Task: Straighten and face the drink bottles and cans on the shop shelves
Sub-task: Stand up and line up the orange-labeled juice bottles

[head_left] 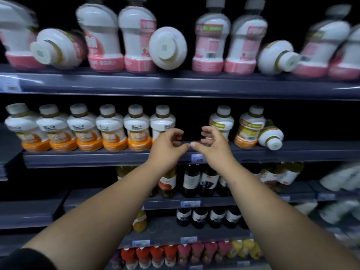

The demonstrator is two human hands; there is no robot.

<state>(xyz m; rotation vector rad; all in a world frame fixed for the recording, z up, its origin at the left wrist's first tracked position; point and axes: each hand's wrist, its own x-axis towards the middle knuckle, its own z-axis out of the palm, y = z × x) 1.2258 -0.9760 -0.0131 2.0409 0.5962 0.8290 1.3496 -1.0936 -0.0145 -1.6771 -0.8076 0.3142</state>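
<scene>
Both my hands hover in front of a gap on the middle shelf (pixel 97 158). My left hand (pixel 167 147) and my right hand (pixel 212 145) have loosely curled fingers and hold nothing; their thumbs nearly touch. Left of the gap stands a row of white bottles with orange labels (pixel 109 131), upright and facing front. Right of it stand two bottles turned sideways (pixel 249 129), and one bottle (pixel 271 137) lies on its side, cap toward me. On the top shelf, pink-labelled bottles (pixel 136 36) stand unevenly, with three toppled ones (pixel 167 47) (pixel 54 47) (pixel 276 57).
Below, the lower shelves carry dark wine-like bottles (pixel 200 182), an orange bottle (pixel 140 221) and a bottom row of red, pink and yellow drinks (pixel 175 254). Price tags (pixel 190 203) sit on the shelf edges. Blurred goods lie at the right edge.
</scene>
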